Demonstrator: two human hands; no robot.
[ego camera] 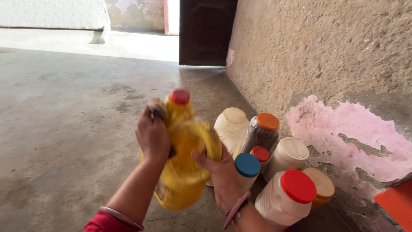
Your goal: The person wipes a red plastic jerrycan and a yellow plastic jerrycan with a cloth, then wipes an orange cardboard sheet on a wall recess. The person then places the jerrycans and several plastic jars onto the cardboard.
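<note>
Nearest, at 6 o'clock, both forearms rise into view, cut off at the lower edge, a red sleeve [103, 223] on the left and bangles on each wrist. Between them is a large yellow plastic jug with a red screw cap [182, 172], held tilted above the concrete floor [64, 129] and blurred, so its contents cannot be made out. The left hand [152, 135] has its grip closed around the jug's neck; the right hand [212, 165] has its grip closed on the looped handle. At 4 o'clock a white ribbed jar with a red lid [285, 199] stands closest, then a blue-lidded jar [247, 169], half hidden. Farther, at 2 o'clock, a clear jar of dark grains with an orange lid [262, 133] stands by the rough plaster wall [322, 47].
</note>
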